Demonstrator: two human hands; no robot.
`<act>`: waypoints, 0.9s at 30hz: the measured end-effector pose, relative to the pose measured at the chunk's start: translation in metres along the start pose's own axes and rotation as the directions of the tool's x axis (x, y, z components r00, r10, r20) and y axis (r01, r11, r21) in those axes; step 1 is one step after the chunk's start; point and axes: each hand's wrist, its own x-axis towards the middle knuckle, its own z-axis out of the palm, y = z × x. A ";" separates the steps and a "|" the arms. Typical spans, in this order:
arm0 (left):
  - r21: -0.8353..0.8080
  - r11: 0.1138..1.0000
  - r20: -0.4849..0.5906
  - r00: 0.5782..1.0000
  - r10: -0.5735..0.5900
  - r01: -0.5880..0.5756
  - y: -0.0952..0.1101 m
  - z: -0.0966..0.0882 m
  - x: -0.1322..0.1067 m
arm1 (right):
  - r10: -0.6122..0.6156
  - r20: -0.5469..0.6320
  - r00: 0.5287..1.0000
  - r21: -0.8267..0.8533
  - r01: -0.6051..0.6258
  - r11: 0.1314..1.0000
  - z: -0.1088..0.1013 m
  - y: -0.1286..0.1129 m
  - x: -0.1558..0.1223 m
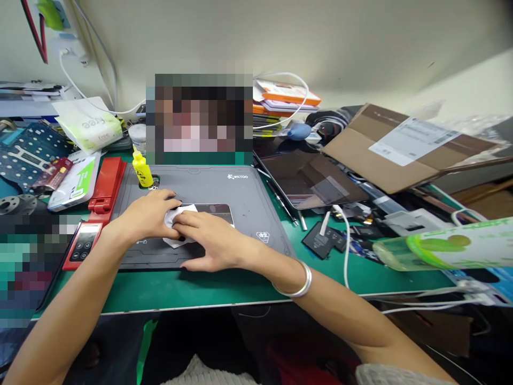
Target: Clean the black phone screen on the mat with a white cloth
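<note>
A phone [221, 210] with a dark, glossy screen lies flat on a grey work mat [256, 214]. My left hand [150, 214] is at the phone's left end, fingers curved along the far side and thumb on the near side. A crumpled white tissue [176, 240] covers that end. My right hand [214, 243] presses the tissue down with its fingers, its thumb resting lower on the mat. Both hands hide much of the phone. A yellow dropper bottle [142, 170] stands upright in a cutout of the mat, beyond my left hand.
Left of the mat lies a red device [86, 240] with a small screen. On the right are a dark tablet-like panel [304, 176], screwdrivers [284, 203], a black battery [320, 240], a white cable [347, 251], a cardboard box [360, 144] and a green-labelled bottle [441, 246].
</note>
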 end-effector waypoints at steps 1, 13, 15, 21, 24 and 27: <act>0.002 1.000 -0.005 1.000 0.000 0.000 0.000 0.000 0.000 | 0.012 -0.010 1.000 -0.004 -0.012 1.000 0.001 0.001 0.000; 0.027 0.999 -0.030 0.999 -0.029 0.030 0.004 0.003 -0.002 | 0.027 -0.009 1.000 0.037 -0.026 0.999 0.002 0.001 0.005; 0.024 0.999 -0.046 0.998 -0.038 0.040 0.004 0.004 -0.002 | 0.050 -0.030 0.998 0.009 -0.049 0.999 0.001 0.002 0.007; 0.027 0.999 -0.053 0.998 -0.036 0.037 0.004 0.005 -0.004 | -0.002 -0.029 1.000 0.022 0.003 1.000 0.004 0.001 0.007; -0.010 1.000 -0.071 0.997 -0.026 0.025 0.004 0.006 -0.004 | 0.015 -0.034 0.999 0.031 -0.014 0.999 0.006 0.004 0.008; -0.025 1.000 -0.087 0.996 -0.018 0.016 0.004 0.007 -0.004 | 0.048 -0.045 0.998 0.017 -0.048 0.999 0.006 0.005 0.008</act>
